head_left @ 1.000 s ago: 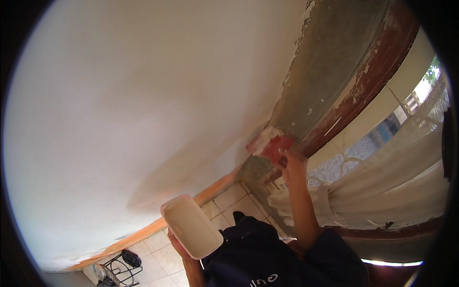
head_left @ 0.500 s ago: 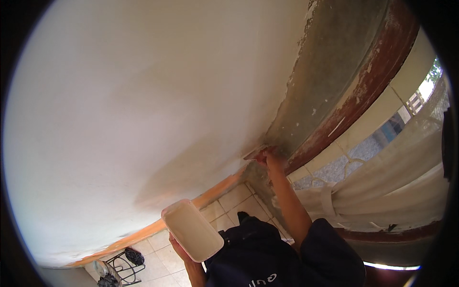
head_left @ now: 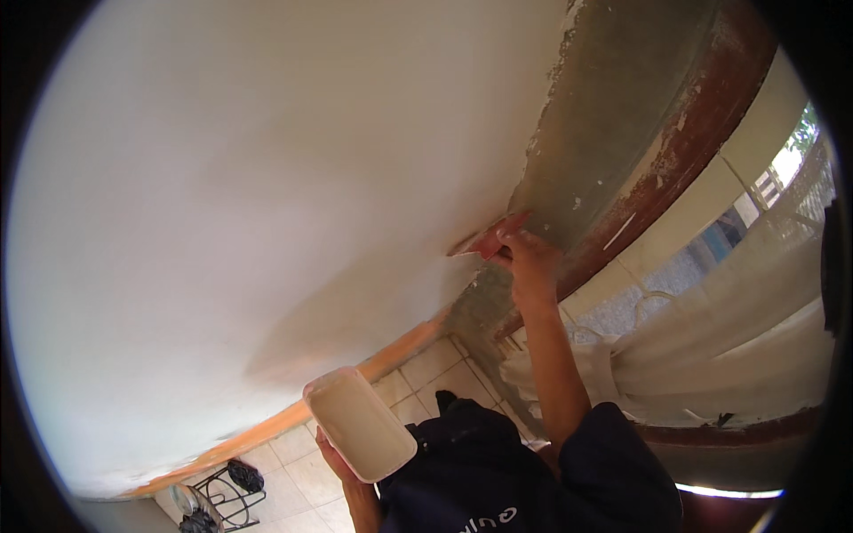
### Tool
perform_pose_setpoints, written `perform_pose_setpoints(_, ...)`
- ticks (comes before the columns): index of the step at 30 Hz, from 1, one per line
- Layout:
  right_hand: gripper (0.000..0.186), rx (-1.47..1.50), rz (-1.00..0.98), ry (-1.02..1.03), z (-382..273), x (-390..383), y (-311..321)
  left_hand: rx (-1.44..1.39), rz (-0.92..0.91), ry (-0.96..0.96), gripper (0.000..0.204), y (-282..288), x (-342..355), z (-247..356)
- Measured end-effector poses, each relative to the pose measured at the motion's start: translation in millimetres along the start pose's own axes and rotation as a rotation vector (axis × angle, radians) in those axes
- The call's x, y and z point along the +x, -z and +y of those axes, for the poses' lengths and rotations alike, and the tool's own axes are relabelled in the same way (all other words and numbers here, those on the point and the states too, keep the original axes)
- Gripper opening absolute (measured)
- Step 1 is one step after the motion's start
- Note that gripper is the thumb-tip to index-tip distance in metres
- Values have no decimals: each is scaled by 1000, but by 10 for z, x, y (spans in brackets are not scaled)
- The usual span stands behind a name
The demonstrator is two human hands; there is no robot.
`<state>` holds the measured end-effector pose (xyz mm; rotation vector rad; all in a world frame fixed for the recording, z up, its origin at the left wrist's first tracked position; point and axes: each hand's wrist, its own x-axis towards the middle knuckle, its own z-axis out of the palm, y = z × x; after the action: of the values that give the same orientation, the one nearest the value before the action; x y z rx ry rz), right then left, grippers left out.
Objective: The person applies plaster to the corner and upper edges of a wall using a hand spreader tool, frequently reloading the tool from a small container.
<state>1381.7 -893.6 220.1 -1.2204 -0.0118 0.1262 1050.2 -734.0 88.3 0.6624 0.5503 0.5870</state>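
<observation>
My right hand (head_left: 533, 265) grips a red putty spreader (head_left: 491, 239), its blade laid against the white wall (head_left: 267, 160) close to the ragged edge where the white coat meets bare grey plaster (head_left: 622, 115). Low in the middle, my left hand (head_left: 336, 457) supports a pale rectangular plastic tub (head_left: 362, 422) from its left side and below. Inside the tub is a smooth off-white layer; how deep it is I cannot tell. My left fingers are mostly hidden behind the tub.
A worn red-brown window frame (head_left: 657, 195) curves down the right, with a gathered beige curtain (head_left: 720, 329) below it. An orange strip (head_left: 293, 416) runs along the wall's foot above floor tiles (head_left: 426, 373). At the lower left stands a black metal rack (head_left: 233, 499) with dark bags.
My right hand and the spreader have moved up along the wall's edge, away from the floor. The left hand and tub have hardly moved.
</observation>
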Motion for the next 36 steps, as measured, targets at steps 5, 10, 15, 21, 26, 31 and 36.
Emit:
perform_pose_setpoints(5, 19, -1, 144, -6, -41, -275, 397, -74, -98, -43, 39, -16, 53, -21)
perform_pose_setpoints(10, 22, 278, 170, -330, 457, -776, 735, -243, 18, -17, 36, -202, 10, 21)
perform_pose_setpoints(15, 22, 271, 166, -422, 685, -744, 764, -276, 28, -2, 37, -165, -14, 46)
perform_pose_setpoints(21, 25, 94, 237, -381, 949, -250, 582, -343, -152, 3, 40, -44, 15, 12)
perform_pose_setpoints(26, 23, 86, 130, -317, 1143, 351, 461, -293, -66, -4, 39, -56, -15, -7)
perform_pose_setpoints(31, 17, -98, -46, -70, 412, 270, -7, -229, -57, -19, 37, 24, -6, -31)
perform_pose_setpoints(36, 18, -97, -34, 4, -132, -159, -137, -298, -19, 38, 37, -159, 7, -10)
